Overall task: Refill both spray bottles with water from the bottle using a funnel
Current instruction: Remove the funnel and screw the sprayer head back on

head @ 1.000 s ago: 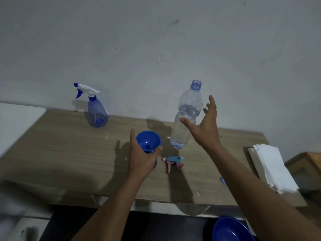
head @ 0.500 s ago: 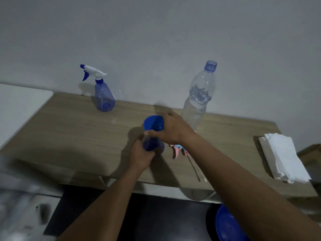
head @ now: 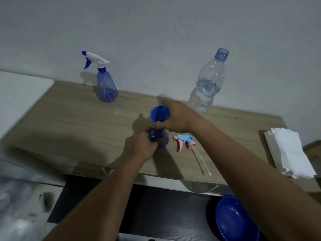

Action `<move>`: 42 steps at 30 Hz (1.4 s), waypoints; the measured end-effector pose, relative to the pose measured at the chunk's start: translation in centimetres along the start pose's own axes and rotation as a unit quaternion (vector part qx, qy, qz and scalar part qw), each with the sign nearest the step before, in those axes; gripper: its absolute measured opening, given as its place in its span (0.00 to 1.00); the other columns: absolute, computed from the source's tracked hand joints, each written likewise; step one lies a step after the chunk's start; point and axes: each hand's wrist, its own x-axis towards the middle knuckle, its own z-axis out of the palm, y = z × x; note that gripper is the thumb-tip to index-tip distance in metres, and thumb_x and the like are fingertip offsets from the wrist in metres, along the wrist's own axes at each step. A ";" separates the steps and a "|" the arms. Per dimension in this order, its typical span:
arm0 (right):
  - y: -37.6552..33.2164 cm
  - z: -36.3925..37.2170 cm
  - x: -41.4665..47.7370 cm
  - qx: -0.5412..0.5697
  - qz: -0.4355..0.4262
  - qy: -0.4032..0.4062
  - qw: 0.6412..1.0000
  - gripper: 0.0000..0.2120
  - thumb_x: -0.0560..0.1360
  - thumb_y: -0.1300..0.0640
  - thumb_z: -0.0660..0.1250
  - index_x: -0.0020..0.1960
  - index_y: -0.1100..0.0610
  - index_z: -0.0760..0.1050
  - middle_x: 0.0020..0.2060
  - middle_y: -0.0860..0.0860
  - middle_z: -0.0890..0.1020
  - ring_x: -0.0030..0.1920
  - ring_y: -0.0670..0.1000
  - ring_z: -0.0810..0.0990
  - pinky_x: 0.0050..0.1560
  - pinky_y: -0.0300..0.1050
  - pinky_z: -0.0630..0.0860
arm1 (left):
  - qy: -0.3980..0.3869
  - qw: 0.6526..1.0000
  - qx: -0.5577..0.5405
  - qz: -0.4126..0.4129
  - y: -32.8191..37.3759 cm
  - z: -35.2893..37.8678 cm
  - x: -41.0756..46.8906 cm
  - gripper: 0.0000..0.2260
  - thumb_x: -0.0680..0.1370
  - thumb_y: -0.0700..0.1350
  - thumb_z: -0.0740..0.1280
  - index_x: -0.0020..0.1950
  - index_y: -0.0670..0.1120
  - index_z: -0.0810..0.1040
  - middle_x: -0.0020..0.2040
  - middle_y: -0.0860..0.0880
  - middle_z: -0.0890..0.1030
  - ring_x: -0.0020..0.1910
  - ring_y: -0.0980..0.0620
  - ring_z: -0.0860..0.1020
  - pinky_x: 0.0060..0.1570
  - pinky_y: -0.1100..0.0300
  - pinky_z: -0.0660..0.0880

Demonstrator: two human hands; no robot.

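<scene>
My left hand grips the body of a blue spray bottle with no head, standing near the middle of the wooden table. A blue funnel is tilted over its neck, and my right hand holds the funnel from the right. The bottle's blue-and-pink spray head with its tube lies on the table just right of it. An uncapped clear water bottle, partly full, stands at the back right by the wall. A second blue spray bottle with a white-and-blue head stands at the back left.
A stack of white paper napkins lies at the table's right end. A blue bowl sits below the front edge at the right. A white surface adjoins the table on the left. The grey wall runs right behind the table.
My right hand left the water bottle, which now stands on the table, and came down onto the funnel. My left hand moved from the funnel down to the spray bottle's body. The funnel now tilts.
</scene>
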 end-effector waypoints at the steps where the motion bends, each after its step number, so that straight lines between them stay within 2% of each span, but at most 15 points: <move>1: 0.0 -0.1 0.0 -0.009 0.001 -0.002 1.000 0.42 0.68 0.33 0.73 0.75 0.50 0.66 0.66 0.52 0.77 0.65 0.56 0.74 0.63 0.52 0.74 | -0.003 1.000 0.013 0.002 0.1 -0.1 0.0 0.21 0.73 0.50 0.75 0.64 0.49 0.78 0.52 0.46 0.84 0.53 0.45 0.80 0.41 0.63 0.66; 4: -0.4 -1.3 -0.2 -0.013 0.024 -0.024 0.999 0.36 0.69 0.34 0.72 0.70 0.50 0.69 0.54 0.49 0.78 0.59 0.53 0.74 0.55 0.50 0.74 | -0.018 0.999 0.030 0.019 0.1 -0.2 0.0 0.19 0.73 0.50 0.75 0.63 0.50 0.79 0.51 0.47 0.84 0.51 0.45 0.81 0.40 0.62 0.66; 6: -0.4 -2.4 -0.4 0.018 0.046 -0.027 0.998 0.32 0.69 0.36 0.72 0.66 0.52 0.70 0.53 0.49 0.78 0.53 0.52 0.77 0.51 0.49 0.77 | -0.023 0.999 0.018 0.029 -0.1 -0.3 0.1 0.19 0.73 0.49 0.75 0.63 0.51 0.79 0.50 0.49 0.84 0.49 0.49 0.80 0.41 0.62 0.67; 9: 0.1 -3.7 -0.5 0.093 0.054 -0.026 0.994 0.32 0.68 0.38 0.73 0.64 0.49 0.65 0.50 0.50 0.79 0.48 0.52 0.80 0.48 0.50 0.80 | -0.018 1.000 -0.013 0.022 -0.8 -0.5 0.0 0.18 0.72 0.48 0.75 0.61 0.50 0.80 0.50 0.51 0.84 0.49 0.51 0.80 0.43 0.61 0.68; 12: 0.7 -4.4 -0.5 0.169 0.052 -0.001 0.984 0.34 0.66 0.37 0.74 0.65 0.45 0.63 0.51 0.51 0.79 0.49 0.53 0.81 0.50 0.50 0.81 | -0.021 0.999 -0.036 0.021 -1.4 -0.6 0.0 0.17 0.72 0.47 0.76 0.59 0.51 0.80 0.50 0.53 0.83 0.50 0.51 0.80 0.44 0.61 0.71; 15: 1.3 -3.8 0.3 0.221 0.059 0.043 0.973 0.30 0.67 0.38 0.74 0.62 0.45 0.66 0.53 0.51 0.79 0.51 0.52 0.81 0.50 0.49 0.81 | -0.017 0.998 -0.048 0.019 -1.7 -0.6 -0.2 0.17 0.72 0.47 0.76 0.59 0.51 0.79 0.51 0.53 0.83 0.49 0.52 0.79 0.42 0.65 0.69; 18: 2.0 -2.3 1.7 0.261 0.074 0.060 0.961 0.31 0.69 0.45 0.74 0.67 0.47 0.64 0.54 0.53 0.78 0.50 0.51 0.80 0.47 0.46 0.78 | -0.007 0.998 -0.043 0.036 -2.3 -0.5 -0.1 0.19 0.71 0.48 0.76 0.61 0.51 0.79 0.52 0.52 0.83 0.51 0.51 0.80 0.48 0.59 0.74; 20: 2.5 -1.2 2.7 0.284 0.085 0.065 0.953 0.35 0.69 0.48 0.75 0.71 0.48 0.63 0.55 0.54 0.77 0.48 0.49 0.79 0.43 0.42 0.75 | -0.012 0.998 -0.036 0.043 -2.5 -0.6 -0.1 0.19 0.72 0.48 0.76 0.61 0.50 0.78 0.53 0.52 0.82 0.51 0.52 0.79 0.44 0.66 0.71; 22: 3.1 0.3 3.9 0.290 0.103 0.072 0.949 0.35 0.68 0.50 0.76 0.72 0.52 0.67 0.57 0.54 0.77 0.47 0.48 0.79 0.41 0.39 0.74 | -0.013 0.998 -0.029 0.047 -2.7 -0.6 0.1 0.18 0.72 0.49 0.75 0.61 0.50 0.78 0.53 0.53 0.81 0.50 0.54 0.78 0.41 0.71 0.66; 24: 3.7 2.3 5.0 0.258 0.108 0.083 0.956 0.29 0.67 0.52 0.78 0.66 0.56 0.74 0.57 0.56 0.77 0.49 0.53 0.80 0.42 0.41 0.77 | -0.011 0.998 -0.025 0.053 -2.9 -0.7 0.3 0.18 0.72 0.49 0.75 0.61 0.51 0.77 0.53 0.54 0.80 0.51 0.53 0.78 0.41 0.71 0.66; 26: 4.1 4.3 5.7 0.223 0.102 0.087 0.966 0.27 0.66 0.52 0.79 0.63 0.56 0.77 0.54 0.54 0.78 0.51 0.55 0.80 0.48 0.46 0.79 | -0.007 0.998 -0.017 0.056 -3.0 -0.7 0.3 0.19 0.72 0.49 0.75 0.61 0.51 0.77 0.53 0.54 0.80 0.50 0.53 0.77 0.40 0.73 0.64; 29: 4.8 7.3 6.0 0.198 0.102 0.078 0.972 0.29 0.68 0.50 0.78 0.65 0.56 0.74 0.53 0.51 0.76 0.52 0.53 0.78 0.55 0.52 0.79 | -0.001 0.998 -0.001 0.066 -3.0 -0.9 0.2 0.18 0.72 0.49 0.76 0.60 0.51 0.77 0.51 0.55 0.79 0.47 0.56 0.76 0.38 0.78 0.64; 33: 5.5 9.9 6.4 0.156 0.114 0.057 0.979 0.32 0.67 0.50 0.77 0.67 0.54 0.70 0.60 0.55 0.75 0.58 0.57 0.76 0.59 0.56 0.77 | -0.007 0.998 -0.018 0.063 -2.8 -1.1 0.1 0.19 0.72 0.47 0.76 0.61 0.51 0.78 0.51 0.56 0.80 0.44 0.60 0.76 0.40 0.82 0.65; 40: 7.0 9.6 6.5 0.139 0.106 0.027 0.984 0.40 0.70 0.54 0.76 0.76 0.56 0.60 0.67 0.60 0.74 0.65 0.61 0.75 0.62 0.54 0.74 | -0.021 0.997 -0.056 0.056 -3.2 -1.0 0.3 0.18 0.72 0.42 0.77 0.59 0.49 0.78 0.48 0.56 0.80 0.40 0.72 0.75 0.39 0.81 0.66; 42: 7.5 8.7 5.6 0.112 0.094 0.021 0.989 0.39 0.73 0.55 0.74 0.77 0.57 0.59 0.68 0.60 0.74 0.66 0.61 0.75 0.63 0.53 0.73 | -0.025 0.996 -0.068 0.051 -3.2 -1.0 0.4 0.18 0.71 0.42 0.77 0.59 0.50 0.78 0.50 0.55 0.82 0.42 0.71 0.76 0.39 0.80 0.67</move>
